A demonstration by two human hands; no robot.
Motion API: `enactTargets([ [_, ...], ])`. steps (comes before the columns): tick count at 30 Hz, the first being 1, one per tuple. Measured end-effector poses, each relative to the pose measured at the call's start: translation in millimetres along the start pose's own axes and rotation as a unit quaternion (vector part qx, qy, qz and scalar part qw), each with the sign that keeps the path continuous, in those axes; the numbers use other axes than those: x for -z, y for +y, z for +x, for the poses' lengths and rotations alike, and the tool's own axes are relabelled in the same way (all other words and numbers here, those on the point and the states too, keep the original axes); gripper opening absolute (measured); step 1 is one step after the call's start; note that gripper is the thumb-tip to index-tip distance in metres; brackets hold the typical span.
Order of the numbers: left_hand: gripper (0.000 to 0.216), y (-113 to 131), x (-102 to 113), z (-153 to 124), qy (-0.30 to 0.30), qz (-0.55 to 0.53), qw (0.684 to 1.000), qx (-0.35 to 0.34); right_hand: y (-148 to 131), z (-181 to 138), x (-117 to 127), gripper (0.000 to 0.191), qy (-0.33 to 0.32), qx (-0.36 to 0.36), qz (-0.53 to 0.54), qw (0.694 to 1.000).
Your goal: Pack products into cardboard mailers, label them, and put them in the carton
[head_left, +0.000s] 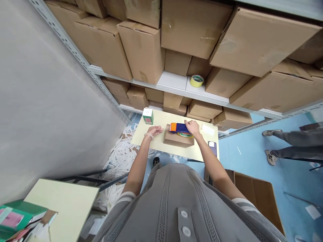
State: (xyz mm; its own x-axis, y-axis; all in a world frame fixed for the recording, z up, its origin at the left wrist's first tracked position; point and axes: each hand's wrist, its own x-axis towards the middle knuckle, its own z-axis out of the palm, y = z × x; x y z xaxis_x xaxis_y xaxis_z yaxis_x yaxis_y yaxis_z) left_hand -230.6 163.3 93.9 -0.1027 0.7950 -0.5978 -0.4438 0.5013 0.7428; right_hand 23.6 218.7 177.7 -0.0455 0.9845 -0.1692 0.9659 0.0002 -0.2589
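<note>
A small brown cardboard box [176, 139] lies on a pale yellow table [151, 141]. On top of it rests a tape dispenser [178, 127] with an orange and blue body and a roll of tape beneath it. My right hand [193, 127] is closed around the dispenser's right end. My left hand [155, 130] lies flat on the table with its fingers stretched out, touching the box's left side.
A green and white carton [148, 115] stands at the table's far left. A white slip [207, 129] and a phone [212, 148] lie at its right. Shelves of cardboard boxes [194, 27] rise behind, with a yellow tape roll [196, 80]. Another person's legs [285, 144] are at right.
</note>
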Motion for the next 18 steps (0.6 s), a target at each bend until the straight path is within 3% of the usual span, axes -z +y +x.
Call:
enactTargets([
  [4, 0.016, -22.1, -5.0, 11.7, 0.003, -0.034, 0.999, 0.016, -9.4, 0.4, -1.1, 0.058, 0.0, -0.001, -0.021, 1.0],
  [10, 0.019, -51.0, -16.5, 24.5, 0.075, -0.042, 0.996, 0.017, -25.0, -1.9, -9.6, 0.058, 0.006, 0.011, -0.058, 0.998],
  [14, 0.015, -64.6, -26.4, 30.0, 0.124, -0.016, 0.992, -0.008, -26.6, -1.9, -12.7, 0.059, 0.01, 0.007, -0.06, 0.998],
  [18, 0.015, -70.9, -29.3, 29.6, 0.133, 0.032, 0.99, -0.021, -26.0, -2.6, -13.4, 0.058, 0.011, 0.004, -0.058, 0.998],
])
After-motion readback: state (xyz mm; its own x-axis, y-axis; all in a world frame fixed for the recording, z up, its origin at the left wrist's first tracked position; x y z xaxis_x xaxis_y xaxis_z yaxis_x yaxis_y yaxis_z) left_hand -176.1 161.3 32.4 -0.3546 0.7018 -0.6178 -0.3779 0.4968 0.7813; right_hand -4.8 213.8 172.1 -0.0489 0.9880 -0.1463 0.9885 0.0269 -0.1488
